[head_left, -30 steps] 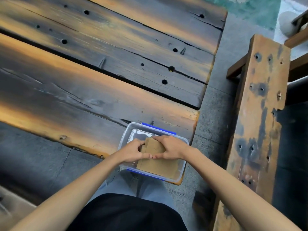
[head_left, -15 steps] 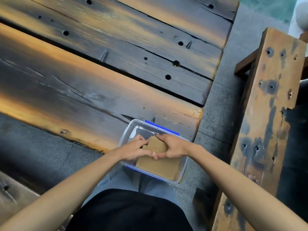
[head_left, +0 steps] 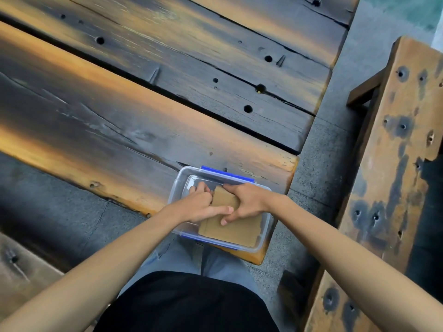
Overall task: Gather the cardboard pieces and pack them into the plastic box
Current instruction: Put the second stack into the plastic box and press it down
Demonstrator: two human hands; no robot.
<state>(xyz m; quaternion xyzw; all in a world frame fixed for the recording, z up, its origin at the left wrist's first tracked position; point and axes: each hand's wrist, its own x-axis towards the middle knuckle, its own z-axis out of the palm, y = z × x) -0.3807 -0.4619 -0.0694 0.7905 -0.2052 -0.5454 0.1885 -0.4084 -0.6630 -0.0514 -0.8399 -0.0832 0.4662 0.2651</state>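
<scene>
A clear plastic box (head_left: pixel 182 174) with blue clips sits at the near right corner of the wooden table. Brown cardboard pieces (head_left: pixel 236 230) lie stacked inside it, filling its right and near part. My left hand (head_left: pixel 200 204) and my right hand (head_left: pixel 247 200) are both inside the box, their fingers on a smaller cardboard piece (head_left: pixel 224 200) at the top of the stack. The two hands touch each other over the stack. How many pieces lie underneath is hidden.
The dark, weathered plank table (head_left: pixel 143 104) spreads out to the left and far side. A wooden bench (head_left: pixel 393 176) runs along the right, with grey paving (head_left: pixel 335 140) between it and the table. My legs are below the box.
Both hands have sunk a little deeper into the box with the small cardboard piece, which now lies flatter on the stack. The camera has shifted slightly.
</scene>
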